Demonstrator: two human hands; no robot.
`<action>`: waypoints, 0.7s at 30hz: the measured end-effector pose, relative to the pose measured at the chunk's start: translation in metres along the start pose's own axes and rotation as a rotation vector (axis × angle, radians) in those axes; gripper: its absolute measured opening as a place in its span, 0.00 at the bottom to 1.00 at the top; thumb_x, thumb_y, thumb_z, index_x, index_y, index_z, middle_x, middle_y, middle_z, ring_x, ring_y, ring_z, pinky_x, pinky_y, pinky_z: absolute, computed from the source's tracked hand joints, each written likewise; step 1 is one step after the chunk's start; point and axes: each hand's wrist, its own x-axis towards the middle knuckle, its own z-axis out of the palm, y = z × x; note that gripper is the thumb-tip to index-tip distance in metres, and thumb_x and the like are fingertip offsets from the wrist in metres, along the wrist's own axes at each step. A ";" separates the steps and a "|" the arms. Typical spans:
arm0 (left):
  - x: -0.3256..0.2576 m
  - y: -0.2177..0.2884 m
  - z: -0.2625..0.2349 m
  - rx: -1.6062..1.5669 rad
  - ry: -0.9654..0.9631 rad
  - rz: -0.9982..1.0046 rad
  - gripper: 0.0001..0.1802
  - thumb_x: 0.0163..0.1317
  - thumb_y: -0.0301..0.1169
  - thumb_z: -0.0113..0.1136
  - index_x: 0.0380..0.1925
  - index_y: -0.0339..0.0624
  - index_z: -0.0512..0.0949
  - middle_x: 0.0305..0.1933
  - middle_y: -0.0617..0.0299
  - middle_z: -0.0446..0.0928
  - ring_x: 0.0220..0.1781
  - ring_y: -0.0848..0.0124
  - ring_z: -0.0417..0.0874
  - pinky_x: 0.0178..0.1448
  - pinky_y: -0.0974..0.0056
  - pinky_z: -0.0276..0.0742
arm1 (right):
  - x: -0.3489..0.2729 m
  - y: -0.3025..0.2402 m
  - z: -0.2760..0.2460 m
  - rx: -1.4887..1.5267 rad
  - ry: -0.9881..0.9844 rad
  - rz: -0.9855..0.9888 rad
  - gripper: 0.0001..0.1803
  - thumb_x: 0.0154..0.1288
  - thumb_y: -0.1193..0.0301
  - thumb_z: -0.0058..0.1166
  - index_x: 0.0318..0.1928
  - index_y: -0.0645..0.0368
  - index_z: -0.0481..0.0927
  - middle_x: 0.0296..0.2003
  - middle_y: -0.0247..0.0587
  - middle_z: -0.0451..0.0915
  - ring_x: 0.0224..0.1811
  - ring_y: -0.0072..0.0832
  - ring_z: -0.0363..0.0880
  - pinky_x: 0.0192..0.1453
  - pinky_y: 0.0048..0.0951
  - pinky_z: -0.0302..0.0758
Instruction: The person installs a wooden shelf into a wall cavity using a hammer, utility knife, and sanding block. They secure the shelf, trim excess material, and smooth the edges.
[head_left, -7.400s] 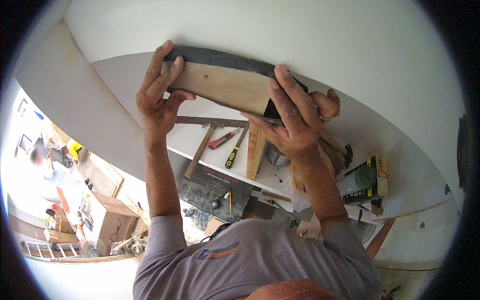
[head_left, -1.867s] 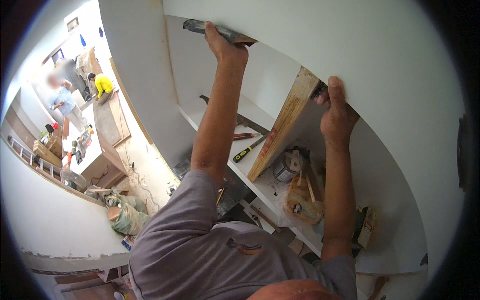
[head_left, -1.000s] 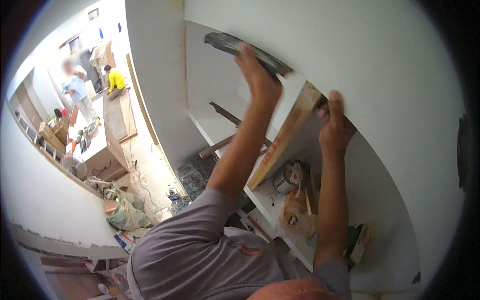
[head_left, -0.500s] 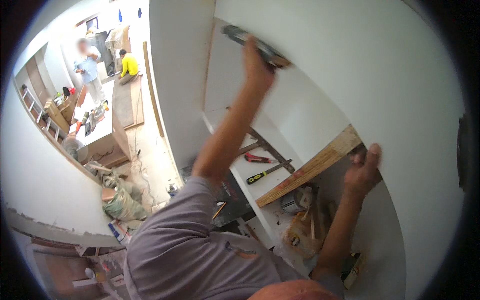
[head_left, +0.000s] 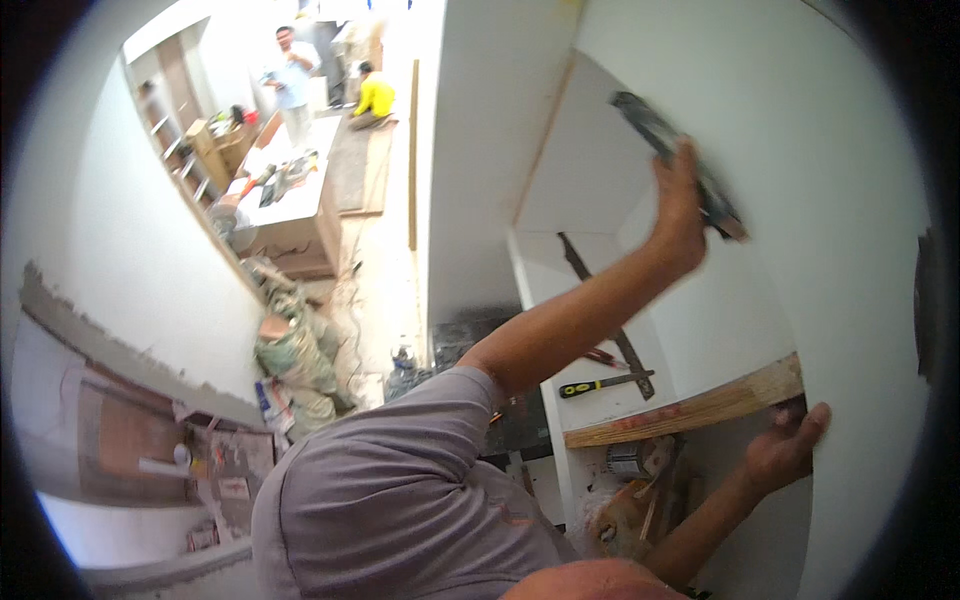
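My left hand [head_left: 680, 205] is closed around a long dark tool [head_left: 655, 130] with a brownish end, shaped like a hand plane and slightly blurred. It holds the tool against or close to the edge of a large white panel [head_left: 850, 290]; contact cannot be made out. Lower down, my right hand [head_left: 785, 450] grips that panel's lower edge, thumb outside and fingers partly hidden in shadow. Beside it, a wooden strip [head_left: 690, 405] with red marks spans the cabinet opening. Behind it, on a white shelf, lie a yellow-and-black-handled file [head_left: 605, 384] and a dark flat metal bar [head_left: 630, 355].
Below the strip sit a can [head_left: 628, 458] and a cluttered plastic bag [head_left: 610, 515]. Further left, stuffed sacks [head_left: 295, 345] line the wall. Tools lie on a white-topped cabinet [head_left: 320, 210]; one person stands nearby and another in yellow [head_left: 375, 97] crouches.
My view has turned, so the room and cabinet sit further right. My left hand has carried the tool along the panel edge, now tilted more steeply. My right hand stays at the panel's edge.
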 end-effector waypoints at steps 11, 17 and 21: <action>0.058 0.094 -0.078 -0.117 -0.140 -0.155 0.45 0.68 0.62 0.54 0.74 0.47 0.54 0.75 0.47 0.60 0.74 0.45 0.65 0.74 0.29 0.57 | 0.005 -0.015 0.001 -0.161 -0.033 -0.137 0.17 0.72 0.61 0.59 0.33 0.64 0.79 0.25 0.35 0.74 0.28 0.24 0.71 0.32 0.28 0.70; -0.171 0.105 -0.244 0.630 0.085 -0.656 0.49 0.61 0.68 0.60 0.66 0.37 0.68 0.64 0.44 0.71 0.65 0.56 0.75 0.63 0.49 0.76 | -0.070 0.005 -0.018 -0.055 -0.070 -0.225 0.23 0.75 0.60 0.54 0.55 0.71 0.73 0.46 0.53 0.78 0.42 0.33 0.80 0.41 0.32 0.83; -0.265 0.110 -0.363 0.692 -0.022 -0.824 0.41 0.69 0.62 0.56 0.70 0.44 0.64 0.64 0.50 0.71 0.63 0.62 0.75 0.63 0.57 0.76 | -0.123 0.010 0.038 0.203 -0.509 0.242 0.31 0.78 0.62 0.47 0.70 0.71 0.59 0.67 0.64 0.66 0.60 0.41 0.75 0.64 0.44 0.75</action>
